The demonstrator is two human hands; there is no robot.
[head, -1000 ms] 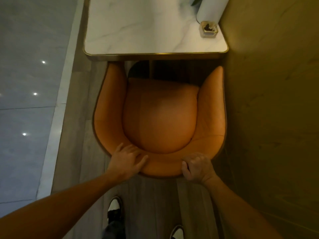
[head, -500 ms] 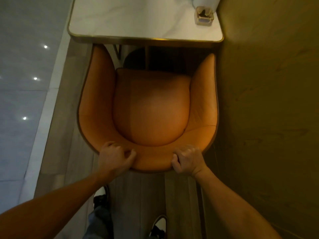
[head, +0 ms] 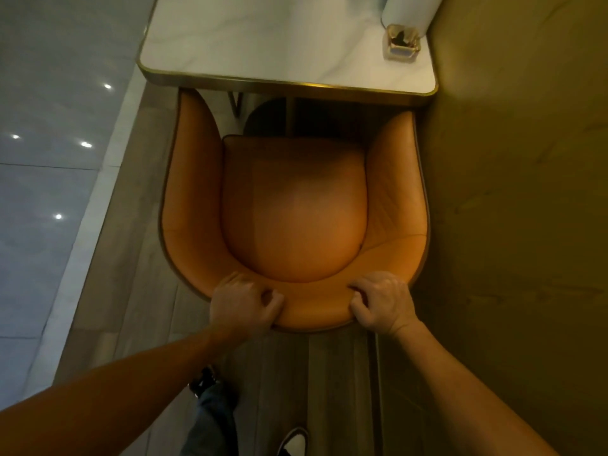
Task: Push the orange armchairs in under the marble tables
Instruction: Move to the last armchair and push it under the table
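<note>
While both grips hold, left hand (head: 241, 306) now clenched rather than flat, right hand (head: 383, 302) closed on backrest at 6 o'clock, orange armchair (head: 292, 209) sits beneath marble table (head: 263, 41) at 12. Arm tips tucked; seat exposed, push unfinished.

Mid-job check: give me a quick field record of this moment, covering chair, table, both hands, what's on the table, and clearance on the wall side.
chair: orange armchair, arm tips at the table edge, seat not yet under
table: marble table with a brass-coloured rim
left hand: left hand gripping the backrest top, left of centre
right hand: right hand gripping the backrest top, right of centre
on table: small glass holder and a white cylinder, far right corner
wall side: wall very close to the chair's right arm; whether they touch, cannot tell
</note>
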